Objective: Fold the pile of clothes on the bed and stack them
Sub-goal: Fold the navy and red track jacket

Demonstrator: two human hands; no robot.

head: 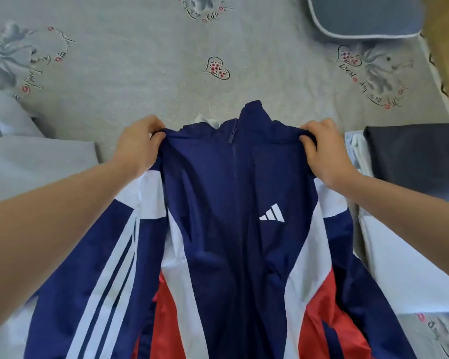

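A navy, white and red zip-up track jacket [218, 216] hangs front side toward me, held up over the bed. My left hand [138, 143] grips its left shoulder and my right hand [322, 151] grips its right shoulder, fingers curled into the fabric. The zip is closed and the collar stands up between my hands. Both sleeves fall down along my forearms. The jacket's lower part runs out of view at the bottom.
The grey bedspread [166, 60] with heart and flower prints stretches ahead. A blue-grey pillow [366, 16] lies at the far right. Light grey cloth [36, 161] lies on the left. A dark folded garment [415, 156] and white cloth [410, 242] lie on the right.
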